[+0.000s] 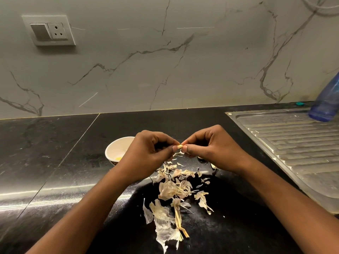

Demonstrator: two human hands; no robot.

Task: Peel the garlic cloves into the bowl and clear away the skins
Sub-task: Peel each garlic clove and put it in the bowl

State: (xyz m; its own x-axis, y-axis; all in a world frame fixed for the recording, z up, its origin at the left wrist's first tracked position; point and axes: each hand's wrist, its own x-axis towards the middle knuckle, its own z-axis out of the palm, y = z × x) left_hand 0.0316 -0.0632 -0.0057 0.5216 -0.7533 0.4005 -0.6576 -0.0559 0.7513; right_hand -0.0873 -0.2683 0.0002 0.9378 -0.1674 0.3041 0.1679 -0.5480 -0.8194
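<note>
Glossy, speckled black stone countertop (55, 162) under left hand (146, 154) and right hand (214, 147). Dry, papery garlic skins (172, 191) just below them. Matt cream bowl (117, 145) beside left hand. Ribbed, dull metal drainboard (293, 149) right of right hand.

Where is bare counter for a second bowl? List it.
Free: the counter left of the bowl; the strip along the wall behind it. Crowded: skins litter the near middle; a bottle stands on the draining board.

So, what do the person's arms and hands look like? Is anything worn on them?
The left hand and the right hand are bare: no gloves and no visible rings. Both forearms are bare too, with no sleeve, watch or bracelet in view. The thumbnails look short and unpainted.
</note>
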